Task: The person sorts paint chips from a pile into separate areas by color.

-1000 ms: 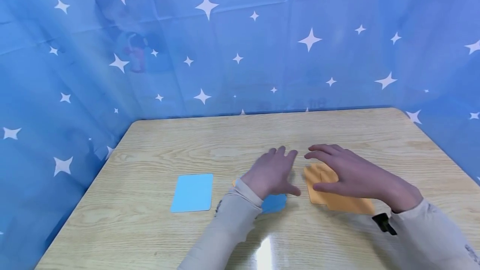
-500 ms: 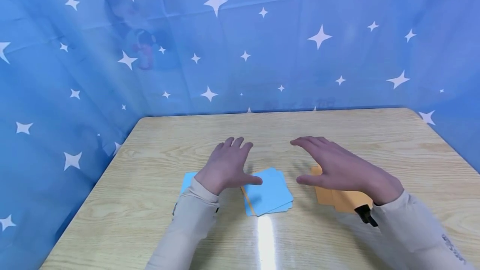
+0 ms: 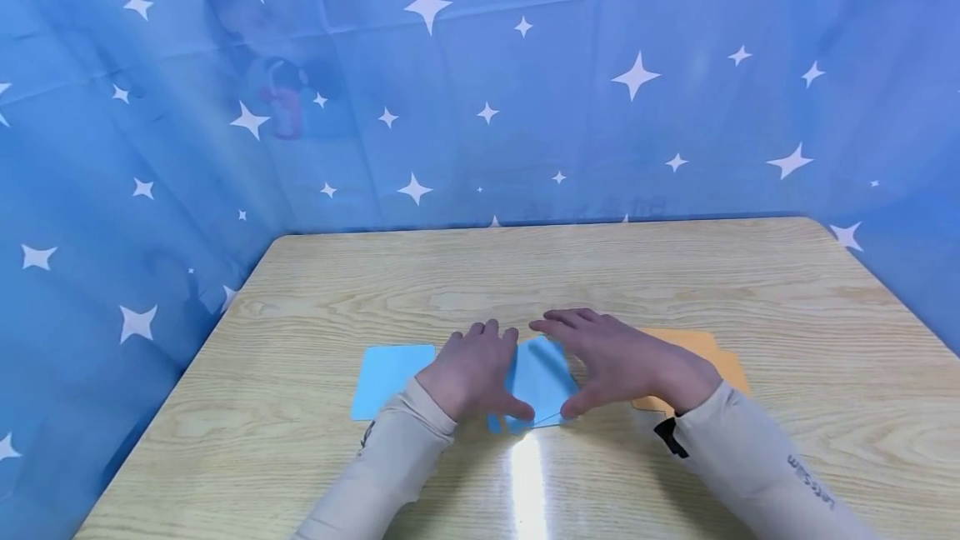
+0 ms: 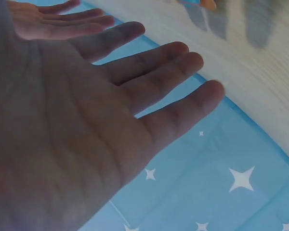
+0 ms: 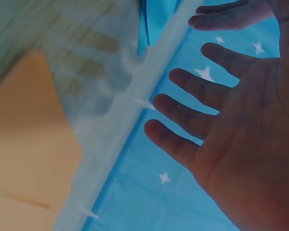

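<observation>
Both hands hover on either side of a loose pile of blue square cards [image 3: 542,380], which has a sliver of orange showing at its edge. On the left side of the pile is my left hand [image 3: 474,369], fingers extended and thumb out. My right hand [image 3: 618,357] is at the pile's right side, its thumb near the cards' corner. The left wrist view shows a bare left palm [image 4: 82,115], and in the right wrist view the right palm [image 5: 245,125] has spread fingers holding nothing. Contact with the cards cannot be made out.
A single blue card [image 3: 386,377] lies left of the pile, partly behind the left sleeve. Overlapping orange cards [image 3: 693,342] lie to the right, partly covered by the right hand and wrist. A star-patterned blue cloth [image 3: 480,65] hangs behind the wooden table [image 3: 300,473].
The left hand went left off the middle pile, then came back slightly right and lower. The right hand moved left, from over the orange cards to beside the blue pile.
</observation>
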### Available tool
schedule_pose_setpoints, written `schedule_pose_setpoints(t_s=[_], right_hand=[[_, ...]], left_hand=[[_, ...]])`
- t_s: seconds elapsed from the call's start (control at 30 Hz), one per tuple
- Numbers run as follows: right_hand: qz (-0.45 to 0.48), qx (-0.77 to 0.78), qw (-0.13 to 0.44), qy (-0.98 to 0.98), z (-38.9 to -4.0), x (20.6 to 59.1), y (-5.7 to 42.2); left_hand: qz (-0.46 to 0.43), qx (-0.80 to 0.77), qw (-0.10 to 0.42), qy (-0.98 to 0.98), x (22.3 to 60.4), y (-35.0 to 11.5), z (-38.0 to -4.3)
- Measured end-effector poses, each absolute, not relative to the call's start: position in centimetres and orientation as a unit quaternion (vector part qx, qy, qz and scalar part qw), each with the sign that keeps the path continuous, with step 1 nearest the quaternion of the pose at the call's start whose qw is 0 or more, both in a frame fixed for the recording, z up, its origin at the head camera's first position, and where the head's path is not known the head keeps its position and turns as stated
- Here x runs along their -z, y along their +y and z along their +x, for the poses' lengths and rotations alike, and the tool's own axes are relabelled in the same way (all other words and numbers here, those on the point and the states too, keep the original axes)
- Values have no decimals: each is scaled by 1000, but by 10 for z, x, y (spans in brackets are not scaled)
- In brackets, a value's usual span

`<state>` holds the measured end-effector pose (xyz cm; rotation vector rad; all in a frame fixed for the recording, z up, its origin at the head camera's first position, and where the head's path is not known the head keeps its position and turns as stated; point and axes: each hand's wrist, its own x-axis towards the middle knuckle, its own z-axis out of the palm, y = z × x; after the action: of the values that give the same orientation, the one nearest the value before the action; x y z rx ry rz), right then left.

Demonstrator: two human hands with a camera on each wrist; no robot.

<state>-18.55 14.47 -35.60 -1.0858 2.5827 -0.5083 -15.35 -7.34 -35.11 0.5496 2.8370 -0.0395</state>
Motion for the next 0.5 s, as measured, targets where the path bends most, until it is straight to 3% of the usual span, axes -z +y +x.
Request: schedule_pose_setpoints(t_s=[0.5], right_hand=[[-365,165,165,901,-182,367,135]], left_hand=[[217,-13,136,966,357,-66,-147]])
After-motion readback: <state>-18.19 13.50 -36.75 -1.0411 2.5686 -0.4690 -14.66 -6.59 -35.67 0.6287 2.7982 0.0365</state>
